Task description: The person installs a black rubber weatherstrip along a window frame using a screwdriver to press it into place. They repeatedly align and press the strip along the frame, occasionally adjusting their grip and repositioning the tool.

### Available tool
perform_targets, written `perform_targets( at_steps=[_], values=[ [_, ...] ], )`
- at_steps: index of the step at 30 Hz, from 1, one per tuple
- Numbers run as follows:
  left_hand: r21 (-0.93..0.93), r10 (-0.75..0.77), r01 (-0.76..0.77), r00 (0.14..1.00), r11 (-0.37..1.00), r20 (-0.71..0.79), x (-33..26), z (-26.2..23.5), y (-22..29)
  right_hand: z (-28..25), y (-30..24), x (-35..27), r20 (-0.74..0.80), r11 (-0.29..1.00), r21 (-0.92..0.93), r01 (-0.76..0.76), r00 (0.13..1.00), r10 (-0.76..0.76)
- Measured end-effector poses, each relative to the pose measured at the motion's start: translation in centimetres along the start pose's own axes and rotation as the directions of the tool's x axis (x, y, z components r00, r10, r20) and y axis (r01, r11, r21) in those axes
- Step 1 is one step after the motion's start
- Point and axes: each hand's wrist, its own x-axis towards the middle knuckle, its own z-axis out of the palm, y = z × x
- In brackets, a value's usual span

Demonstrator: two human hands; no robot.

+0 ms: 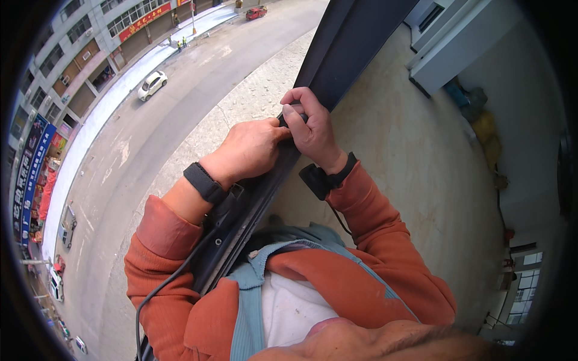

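Observation:
Both of my hands meet at a dark window frame [346,45] that runs from the top of the view down toward my body. The fingers of my right hand [314,133] are curled round a small black piece [295,115] at the frame's edge; its kind is mostly hidden. My left hand [248,150] reaches in from the outer side, its fingers closed and pressed against the lower end of the same piece. What the left fingertips grip, if anything, is hidden. A dark lower frame rail [226,253] with a screw passes beneath my left forearm.
Left of the frame, far below, lies a street [129,135] with a white car [152,85], a red vehicle [256,12] and shopfronts. On the right is a room with a pale tiled floor [391,150], a white pillar [457,54] and bags [486,135]. A cable [158,286] hangs along my left sleeve.

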Motion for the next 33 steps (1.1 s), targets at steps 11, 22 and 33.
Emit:
perform_targets(
  at_steps=[11, 22, 33],
  values=[
    [0.116, -0.082, 0.063, 0.983, 0.991, 0.165, -3.4, -2.1, 2.6, 0.5, -2.9, -1.4, 0.179, 0.971, 0.171, -0.169, 0.974, 0.138],
    [0.182, -0.211, 0.170, 0.947, 0.969, 0.241, -7.8, -4.9, 6.3, 1.5, -6.0, -3.1, 0.270, 0.848, 0.451, -0.279, 0.948, 0.168],
    [0.154, -0.222, 0.190, 0.948, 0.970, 0.228, -12.1, -6.8, 8.7, 2.5, -7.7, -4.3, 0.331, 0.577, 0.702, -0.417, 0.909, 0.254]
  ],
)
